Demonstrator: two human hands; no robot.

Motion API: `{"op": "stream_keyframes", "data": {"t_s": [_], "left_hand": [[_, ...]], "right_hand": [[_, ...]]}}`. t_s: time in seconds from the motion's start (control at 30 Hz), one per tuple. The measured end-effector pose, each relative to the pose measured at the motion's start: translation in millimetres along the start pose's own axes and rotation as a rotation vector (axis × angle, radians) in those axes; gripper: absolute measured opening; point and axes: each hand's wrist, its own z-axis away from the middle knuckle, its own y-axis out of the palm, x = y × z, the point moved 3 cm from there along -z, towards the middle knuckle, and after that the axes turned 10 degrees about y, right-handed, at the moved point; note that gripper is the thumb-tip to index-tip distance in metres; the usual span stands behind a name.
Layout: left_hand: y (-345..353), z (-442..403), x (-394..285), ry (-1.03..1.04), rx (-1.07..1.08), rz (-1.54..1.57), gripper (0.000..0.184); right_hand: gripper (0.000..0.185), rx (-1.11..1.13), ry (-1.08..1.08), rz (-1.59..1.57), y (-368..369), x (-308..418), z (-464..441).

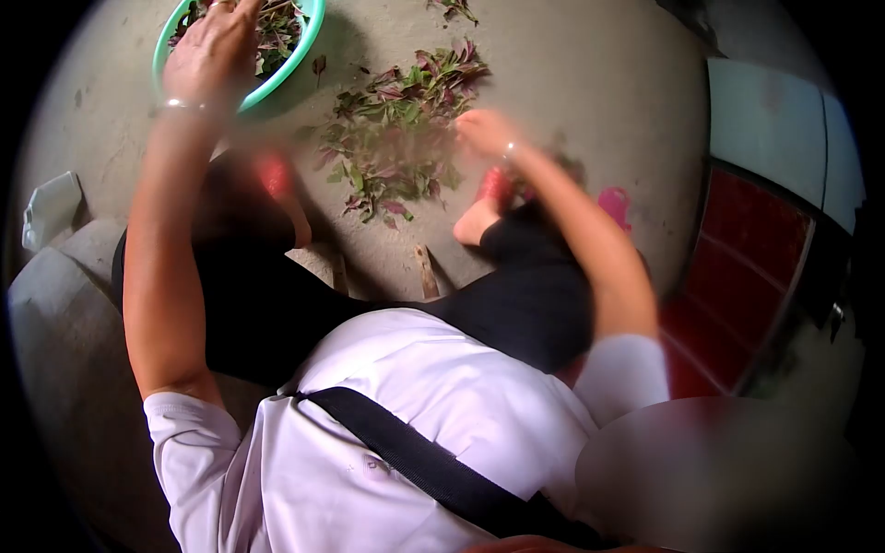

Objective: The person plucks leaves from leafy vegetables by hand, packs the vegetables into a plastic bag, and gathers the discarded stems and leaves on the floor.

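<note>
My left hand (210, 57) is over a mint-green plastic basin (293, 74) at the top left, its fingertips cut off by the frame's edge. Leafy stems (277, 37) with green and purple leaves lie in the basin. On the floor between my feet is a loose pile of similar leaves (410, 101), partly smeared by a blur. At the right edge of that pile, my right hand (484, 135) has its fingers curled together; what they hold, if anything, is too blurred to name. Each wrist wears a thin bracelet.
Red footwear (495, 187) shows on my feet beside the pile. A white plastic jug (53, 210) stands at the far left near a rounded grey sack-like shape (69, 313). Red tiles (751, 240) and a pale panel (765, 124) border the right. A pink item (615, 207) lies beyond my right forearm.
</note>
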Motion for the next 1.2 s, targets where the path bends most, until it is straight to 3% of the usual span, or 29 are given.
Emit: {"op": "stream_keyframes", "data": {"t_s": [0.07, 0.23, 0.33, 0.37, 0.53, 0.6, 0.67, 0.73, 0.8, 0.83, 0.9, 1.0, 1.2], "left_hand": [[-2.6, 1.6, -0.1, -0.033, 0.03, 0.032, 0.037], [-16.7, 4.9, -28.0, -0.098, 0.144, 0.159, 0.031], [-21.1, 4.3, -38.4, -0.065, 0.249, 0.198, 0.031], [-22.8, 3.5, -41.6, -0.072, 0.297, 0.199, 0.031], [-27.5, -0.2, -48.7, -0.032, 0.367, 0.272, 0.034], [-21.2, 3.4, -47.6, -0.01, 0.341, 0.27, 0.034], [-23.2, 6.4, -51.2, -0.022, 0.371, 0.311, 0.035], [-27.1, 5.6, -53.5, -0.027, 0.369, 0.305, 0.035], [-30.1, 3.4, -57.3, -0.024, 0.381, 0.288, 0.033], [-29.7, 1.2, -59.2, -0.018, 0.397, 0.275, 0.031], [-33.2, 3.2, -63.4, -0.015, 0.392, 0.265, 0.029], [-25.3, 5.8, -65.6, -0.017, 0.309, 0.317, 0.023], [-3.8, -5.8, -87.9, -0.103, 0.33, 0.965, 0.022]], "right_hand": [[0.02, -0.097, -0.027, 0.108, 5.3, -20.6, -60.3], [0.021, -0.161, 0.129, -0.194, 21.9, -7.0, -107.6], [0.016, -0.26, 0.235, -0.185, 45.9, -20.1, -154.6], [0.016, -0.336, 0.204, -0.05, 58.6, -42.3, -195.0], [0.018, -0.542, 0.406, 0.09, 59.2, -9.5, -177.4], [0.02, -0.52, 0.425, 0.119, 57.1, -10.4, -182.0], [0.017, -0.609, 0.324, 0.136, 57.3, -26.7, -199.5], [0.016, -0.616, 0.075, -0.148, 52.9, -43.5, -203.7], [0.022, -0.563, -0.182, -0.611, 40.1, -19.0, -162.1], [0.016, -0.482, -0.162, -0.575, 31.3, -13.7, -141.6], [0.015, -0.261, 0.074, -0.583, 12.4, 3.0, -82.0], [0.025, -0.052, -0.037, -0.586, -15.3, 21.5, -32.5], [0.022, -0.21, -0.355, -0.354, -39.1, 64.2, 91.3]]}}
